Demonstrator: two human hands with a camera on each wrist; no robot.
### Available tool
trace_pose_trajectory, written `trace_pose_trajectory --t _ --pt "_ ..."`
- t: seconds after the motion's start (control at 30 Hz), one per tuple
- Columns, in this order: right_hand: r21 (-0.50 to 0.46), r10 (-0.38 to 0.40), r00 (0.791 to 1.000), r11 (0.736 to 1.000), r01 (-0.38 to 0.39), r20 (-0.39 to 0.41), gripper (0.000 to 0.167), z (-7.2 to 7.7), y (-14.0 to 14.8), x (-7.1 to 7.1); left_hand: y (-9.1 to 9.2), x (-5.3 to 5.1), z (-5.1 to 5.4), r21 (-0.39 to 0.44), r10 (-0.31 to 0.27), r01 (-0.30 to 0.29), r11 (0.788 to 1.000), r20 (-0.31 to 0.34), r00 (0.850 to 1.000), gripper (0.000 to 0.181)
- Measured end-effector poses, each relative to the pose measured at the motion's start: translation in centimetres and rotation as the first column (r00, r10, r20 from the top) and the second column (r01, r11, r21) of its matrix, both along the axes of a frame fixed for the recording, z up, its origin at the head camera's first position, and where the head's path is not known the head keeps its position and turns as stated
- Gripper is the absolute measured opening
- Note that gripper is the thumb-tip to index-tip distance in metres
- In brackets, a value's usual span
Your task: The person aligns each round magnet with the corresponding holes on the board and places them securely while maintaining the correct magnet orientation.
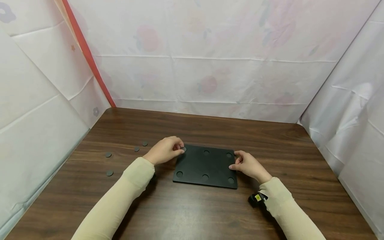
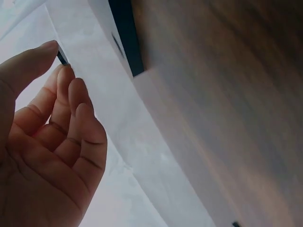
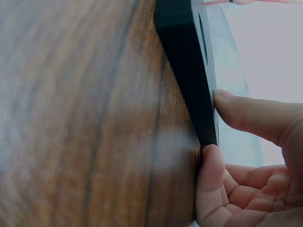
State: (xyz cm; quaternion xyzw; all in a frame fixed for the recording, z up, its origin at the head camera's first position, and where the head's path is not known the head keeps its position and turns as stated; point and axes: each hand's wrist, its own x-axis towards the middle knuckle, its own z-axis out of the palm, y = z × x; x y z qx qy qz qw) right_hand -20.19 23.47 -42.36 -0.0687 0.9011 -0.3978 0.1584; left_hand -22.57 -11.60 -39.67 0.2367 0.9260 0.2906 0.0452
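Your left hand [image 1: 166, 149]: pinches a dark disc [image 2: 62, 57] near the far left corner of the black board [image 1: 204, 164].
Your right hand [image 1: 249, 164]: grips the board's right edge with thumb and finger.
Board: lies on the bench [image 1: 192, 211], between your hands.
Loose discs [image 1: 109, 173]: four, at your left.

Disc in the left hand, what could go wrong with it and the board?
The disc might slip, because the left hand pinches it only by its edge. The board could shift if the right hand, gripping its side, tugs. And the left sleeve might brush the loose discs lying beside that arm.
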Motion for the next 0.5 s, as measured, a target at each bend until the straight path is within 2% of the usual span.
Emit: trace_pose_trajectory --t 0.23,0.5 --pt "-0.006 0.005 1.000 1.000 -0.005 0.005 0.071 0.1 0.2 0.0 1.7 -0.4 -0.5 0.010 -0.031 0.031 0.999 0.001 1.000 0.016" --pt "-0.010 -0.004 1.000 1.000 0.004 0.012 0.071 0.3 0.1 0.2 3.7 -0.6 0.3 0.012 -0.075 0.075 0.997 -0.021 0.997 0.017"
